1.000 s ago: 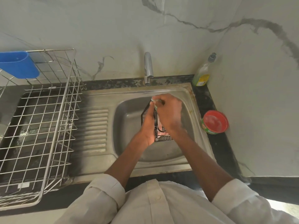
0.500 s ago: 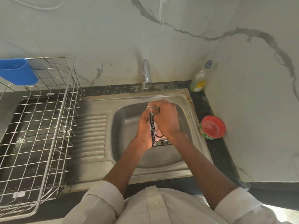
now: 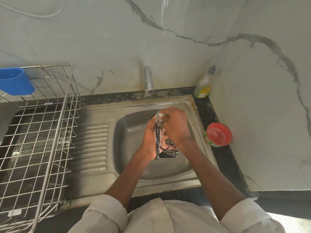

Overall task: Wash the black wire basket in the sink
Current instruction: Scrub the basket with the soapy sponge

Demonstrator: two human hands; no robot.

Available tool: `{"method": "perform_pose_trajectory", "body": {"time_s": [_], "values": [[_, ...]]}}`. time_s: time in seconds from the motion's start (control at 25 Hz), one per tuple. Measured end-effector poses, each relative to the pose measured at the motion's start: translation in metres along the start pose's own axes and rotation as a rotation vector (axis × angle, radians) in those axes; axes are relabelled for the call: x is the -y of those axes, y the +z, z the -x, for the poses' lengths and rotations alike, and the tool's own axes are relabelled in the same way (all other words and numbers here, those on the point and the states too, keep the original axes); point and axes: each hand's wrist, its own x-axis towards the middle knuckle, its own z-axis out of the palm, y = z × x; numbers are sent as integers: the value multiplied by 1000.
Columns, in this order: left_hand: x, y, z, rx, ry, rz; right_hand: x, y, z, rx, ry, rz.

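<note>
Head view, black wire basket (image 3: 170,151) in sink (image 3: 133,125), both hands gripping

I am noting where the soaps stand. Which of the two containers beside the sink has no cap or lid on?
The round red tub on the counter right of the sink; its top is open. The green bottle in the back corner wears a grey cap.

A wire basket (image 3: 169,149) is held over the sink (image 3: 198,158) between both hands. A drying rack (image 3: 38,132) is placed left; a bottle (image 3: 203,84) and tub (image 3: 218,135) right.
</note>
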Motion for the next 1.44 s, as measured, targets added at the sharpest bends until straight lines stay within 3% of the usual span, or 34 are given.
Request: {"method": "perform_pose_trajectory", "body": {"time_s": [0.08, 0.24, 0.36, 0.52, 0.64, 0.8, 0.96, 1.24, 1.36, 1.44], "values": [[1, -3, -1, 14, -10, -8, -4, -1, -9, -64, 59, 16], [4, -3, -5, 7, -7, -17, -4, -2, -9, -33, -3, 41], [1, 0, -4, -30, -14, -28, -14, -7, -7, -100, 111, 25], [1, 1, -4, -73, 3, 77, -12, 1, 23, -103, -40, -23], [-2, 0, -4, -84, 31, 112, -19, -1, 19, -214, 141, -51], [0, 3, -1, -63, 48, 106, 4, 5, 12, -121, -36, -70], [1, -2, 1, -24, 24, 80, -4, -4, -15, -86, 110, -47], [-17, -1, 2, -107, 92, 260, -14, -2, 46, -45, -143, -20], [-12, -2, 4, -136, 102, 238, -12, -5, 47, 29, -94, -35], [-4, -1, 7, -121, 88, 206, -4, -1, 27, -16, -55, -35]]}}
